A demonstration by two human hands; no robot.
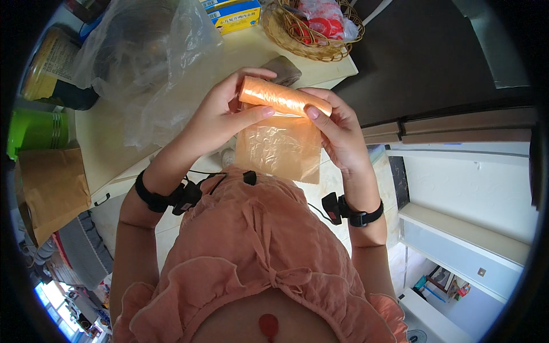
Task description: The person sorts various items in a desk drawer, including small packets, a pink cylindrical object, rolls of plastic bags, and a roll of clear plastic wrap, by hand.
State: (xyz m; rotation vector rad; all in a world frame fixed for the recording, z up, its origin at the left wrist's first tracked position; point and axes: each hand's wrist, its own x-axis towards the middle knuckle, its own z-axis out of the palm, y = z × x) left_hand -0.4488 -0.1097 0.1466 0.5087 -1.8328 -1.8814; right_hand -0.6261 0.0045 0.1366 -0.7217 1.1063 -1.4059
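Before my chest I hold a roll of orange plastic bags point(285, 96) in both hands. My left hand point(225, 105) grips its left end, with the thumb along the lower side. Around the right end, my right hand point(336, 124) closes with its thumb pressed on the film. A loose sheet of thin orange film point(279, 143) hangs from the roll toward my body. Just behind the roll, a grey-brown object point(283, 70) lies on the cream tabletop point(120, 124); the roll and my fingers partly hide it.
A crumpled clear plastic bag point(171, 55) spreads over the table's left part. Behind stand a blue-and-yellow box point(236, 17) and a wicker basket point(309, 47) holding red items. A jar point(55, 68), green container point(38, 130) and brown paper bag point(55, 188) line the left edge.
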